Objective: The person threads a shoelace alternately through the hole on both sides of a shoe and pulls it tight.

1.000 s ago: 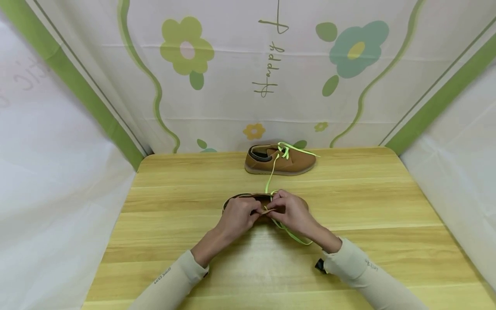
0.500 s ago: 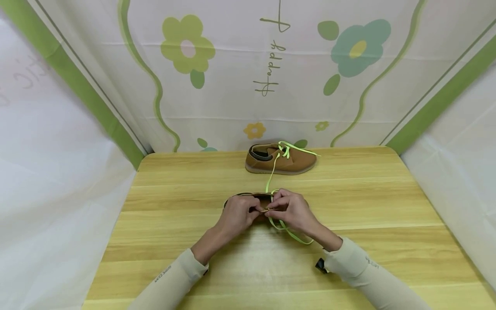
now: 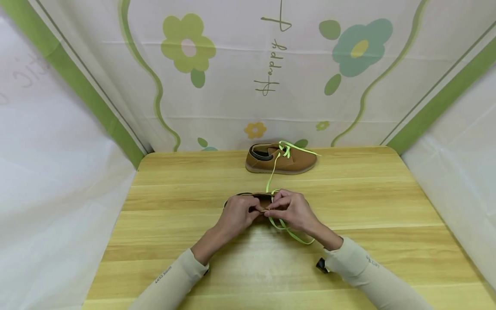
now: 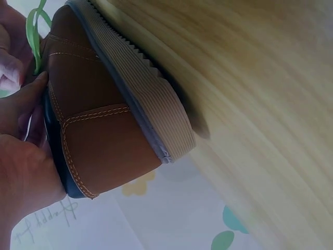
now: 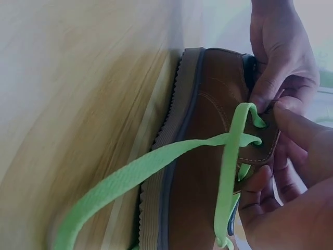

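Observation:
A brown lace-up shoe [image 4: 106, 140] with a ridged pale sole stands on the table, mostly covered by both hands in the head view. My left hand [image 3: 236, 215] pinches the edge of its eyelet flap [image 5: 260, 150] near the top hole, thumb outside. At the same flap, my right hand [image 3: 296, 212] pinches the edge between thumb and fingers, beside the eyelets. A flat neon-green shoelace [image 5: 125, 177] comes out of two eyelets there; one length runs down across the shoe's side, and another trails over the table. The fingertips behind the flap are partly hidden.
A matching brown shoe [image 3: 298, 163] stands at the table's back edge, toe to the right, its green lace [image 3: 273, 168] reaching toward the near shoe. Behind it hangs a floral white curtain [image 3: 232, 99]. The wooden table [image 3: 174, 181] spreads around both.
Over the last second my right fingertips shift slightly at the flap, and the lace loops below that hand move a little. The left hand stays in nearly the same place.

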